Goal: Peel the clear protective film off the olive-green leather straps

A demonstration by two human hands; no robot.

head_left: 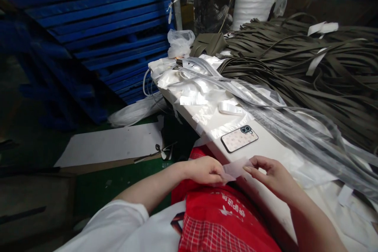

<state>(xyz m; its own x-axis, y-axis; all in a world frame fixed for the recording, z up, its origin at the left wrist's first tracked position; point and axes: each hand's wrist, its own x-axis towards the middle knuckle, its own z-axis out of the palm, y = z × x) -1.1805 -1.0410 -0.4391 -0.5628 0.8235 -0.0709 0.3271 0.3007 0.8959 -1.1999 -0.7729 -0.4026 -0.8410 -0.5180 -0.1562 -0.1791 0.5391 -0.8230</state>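
Note:
A small piece of thin, translucent plastic film (235, 168) is stretched between my two hands, just over the near edge of the white table. My left hand (206, 170) is closed around its left end, in front of the red apron (218, 216). At the film's upper right end, my right hand (269, 174) pinches it between thumb and fingers. Right behind the film, a phone (239, 138) in a pale patterned case lies back up on the table. Beyond the phone sits a small white strip (230, 108), partly wrapped or folded.
Long grey strips (265, 114) in clear plastic run along the white table (267, 151). Piles of dark olive strips (319, 63) cover its far side. Blue pallets (118, 27) are stacked at the left. A white board (112, 145) lies on the green floor.

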